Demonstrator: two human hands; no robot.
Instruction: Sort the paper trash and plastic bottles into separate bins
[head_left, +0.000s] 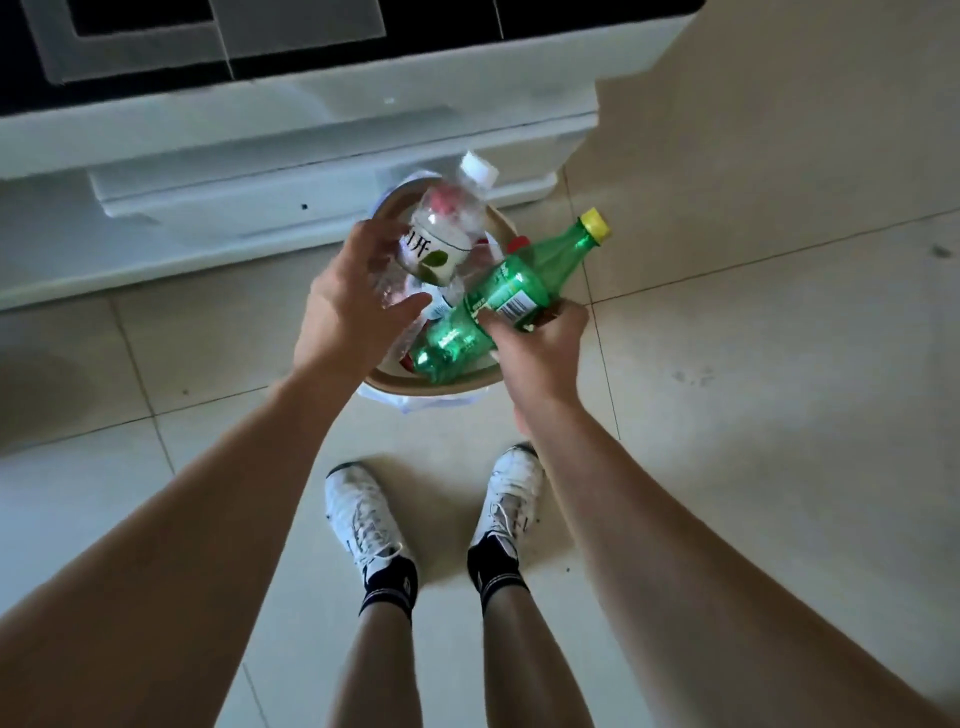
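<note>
A round tan bin (447, 385) with a white liner stands on the floor below both hands. My left hand (348, 306) holds a clear plastic bottle (441, 234) with a white cap and white label, fingers spread around its lower part, above the bin. My right hand (540, 348) grips a green plastic bottle (498, 301) with a yellow cap around its middle; the bottle lies tilted over the bin's right side. Inside the bin I make out other bottles and a red cap (517, 243), partly hidden by the two held bottles.
A white cabinet base (260, 208) runs along the wall just behind the bin. Pale floor tiles (753, 389) spread to the right and around. My two feet in white shoes (363, 512) stand close in front of the bin.
</note>
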